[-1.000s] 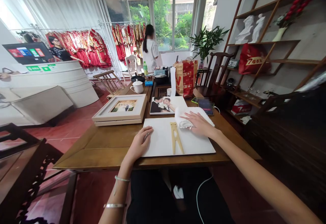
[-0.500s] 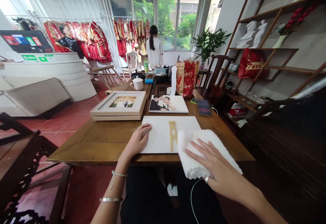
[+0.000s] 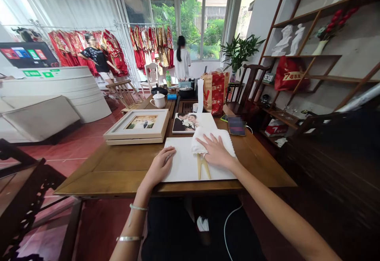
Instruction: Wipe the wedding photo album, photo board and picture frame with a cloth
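A white board lies flat on the wooden table in front of me. My left hand rests on its left edge, fingers stretched out and holding nothing. Under my right hand is a folded white cloth, pressed against the board's upper right part. The fingers of that hand are spread flat over the cloth. A flat, pale yellow two-legged piece is on the board; the cloth and right hand cover its top, and only its legs show.
Framed pictures are stacked at the left, and a couple's photo panel lies beyond the board. Phones, a paper bag and a lidded white cup stand around them. Two people are farther back, near clothes racks.
My right hand has moved the cloth forward and left, from the near right corner onto the yellow piece's top. My left hand stays on the edge. One person behind the counter has moved right.
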### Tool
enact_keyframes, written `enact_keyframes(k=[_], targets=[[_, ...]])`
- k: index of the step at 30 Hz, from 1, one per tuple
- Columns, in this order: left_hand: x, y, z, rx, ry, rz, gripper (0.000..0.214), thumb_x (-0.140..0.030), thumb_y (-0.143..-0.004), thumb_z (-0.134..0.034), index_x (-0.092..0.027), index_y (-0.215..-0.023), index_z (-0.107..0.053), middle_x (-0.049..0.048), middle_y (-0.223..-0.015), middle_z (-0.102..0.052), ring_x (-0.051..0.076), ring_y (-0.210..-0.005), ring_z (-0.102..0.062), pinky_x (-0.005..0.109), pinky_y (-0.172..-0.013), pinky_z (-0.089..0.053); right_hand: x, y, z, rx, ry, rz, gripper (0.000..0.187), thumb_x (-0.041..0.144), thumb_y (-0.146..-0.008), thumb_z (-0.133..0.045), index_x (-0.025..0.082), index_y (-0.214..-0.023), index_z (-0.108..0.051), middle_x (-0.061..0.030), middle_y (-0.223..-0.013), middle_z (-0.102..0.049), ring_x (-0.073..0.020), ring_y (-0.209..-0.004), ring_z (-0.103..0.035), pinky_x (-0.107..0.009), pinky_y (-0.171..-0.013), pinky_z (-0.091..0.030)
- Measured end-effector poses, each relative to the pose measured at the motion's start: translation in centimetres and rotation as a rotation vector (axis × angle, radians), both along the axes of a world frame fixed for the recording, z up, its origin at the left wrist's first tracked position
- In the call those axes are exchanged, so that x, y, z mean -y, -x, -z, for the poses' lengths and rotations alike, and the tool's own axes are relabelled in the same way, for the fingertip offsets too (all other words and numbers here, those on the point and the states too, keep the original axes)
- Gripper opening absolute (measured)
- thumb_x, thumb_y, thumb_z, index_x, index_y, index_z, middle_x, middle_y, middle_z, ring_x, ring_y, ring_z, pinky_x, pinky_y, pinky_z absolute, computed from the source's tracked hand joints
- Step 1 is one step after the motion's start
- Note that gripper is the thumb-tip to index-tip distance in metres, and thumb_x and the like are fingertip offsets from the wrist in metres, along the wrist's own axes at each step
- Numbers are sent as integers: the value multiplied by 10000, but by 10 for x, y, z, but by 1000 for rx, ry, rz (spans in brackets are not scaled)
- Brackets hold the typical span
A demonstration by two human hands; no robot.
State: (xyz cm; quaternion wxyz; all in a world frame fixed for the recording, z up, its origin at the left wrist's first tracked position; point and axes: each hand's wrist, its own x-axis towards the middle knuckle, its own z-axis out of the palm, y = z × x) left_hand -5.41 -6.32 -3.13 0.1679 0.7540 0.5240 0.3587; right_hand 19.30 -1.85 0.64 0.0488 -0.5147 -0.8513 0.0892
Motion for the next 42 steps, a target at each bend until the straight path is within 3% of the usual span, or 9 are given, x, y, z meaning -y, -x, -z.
enact_keyframes(k=[4, 9, 12, 15, 20, 25, 30, 33, 42], targets=[[-1, 1, 2, 3, -13, 7, 332, -227, -868, -423, -157, -1110, -640, 108, -1262, -580, 231, -1214, -511, 416, -1070, -365, 41, 6, 4, -16, -42, -128, 762, 182, -759, -520, 292, -1458, -238, -83, -1556, -91, -366, -1394, 32, -609, -1070, 6], [0, 0, 1, 14, -13, -2, 326, -241, -866, -435, -167, -1102, -647, 101, -1258, -583, 227, -1203, -522, 400, -1064, -375, 101, -18, -5, -58, 26, -316, 879, 104, -662, -524, 328, -1456, -222, -21, -1561, -59, -305, -1400, 78, -570, -1098, 5], [1, -1, 0, 16, -15, -1, 322, -234, -861, -441, -169, -1097, -651, 100, -1254, -587, 230, -1195, -529, 404, -1059, -380, 114, -32, -10, -101, 75, -336, 872, 91, -669, -505, 355, -1451, -224, 12, -1556, -88, -266, -1410, 29, -534, -1119, -40], [1, -1, -1, 13, -23, 5, 321, -229, -860, -443, -176, -1099, -651, 96, -1253, -590, 230, -1192, -532, 410, -1057, -382, 98, -41, -10, -139, 103, -333, 838, 93, -675, -489, 363, -1436, -268, 28, -1540, -172, -236, -1412, -74, -496, -1129, -94], [0, 0, 0, 6, -15, 8, 329, -234, -866, -432, -158, -1104, -646, 110, -1258, -585, 237, -1204, -524, 422, -1064, -375, 40, -36, -9, -116, 78, -230, 810, 113, -668, -485, 300, -1435, -303, -4, -1535, -193, -246, -1410, -98, -493, -1123, -94], [0, 0, -1, 10, -19, 5, 325, -234, -868, -433, -174, -1106, -646, 98, -1260, -586, 232, -1205, -524, 417, -1061, -379, -4, 7, -18, -72, 119, -23, 646, 278, -828, -452, 289, -1449, -275, -81, -1529, -217, -346, -1394, -111, -580, -1073, -129], [1, -1, -2, 3, -20, 13, 331, -221, -865, -431, -175, -1113, -644, 97, -1260, -584, 227, -1195, -530, 414, -1058, -384, -16, 43, -18, -34, 84, -19, 629, 289, -830, -475, 267, -1437, -311, -106, -1533, -193, -411, -1383, -52, -649, -1041, -57], [0, 0, 0, 12, -24, 16, 330, -215, -863, -430, -174, -1111, -644, 99, -1257, -586, 230, -1201, -524, 421, -1059, -379, 1, 43, -13, -7, 52, -97, 660, 220, -796, -492, 286, -1430, -322, -75, -1540, -184, -375, -1393, -35, -613, -1067, -30], [1, 1, 0, 19, -11, 6, 325, -241, -863, -435, -162, -1093, -651, 103, -1245, -589, 234, -1207, -520, 401, -1058, -382, 120, 11, -8, -59, 18, -359, 821, 144, -688, -524, 303, -1449, -261, -58, -1548, -157, -351, -1398, 16, -594, -1091, 1]])
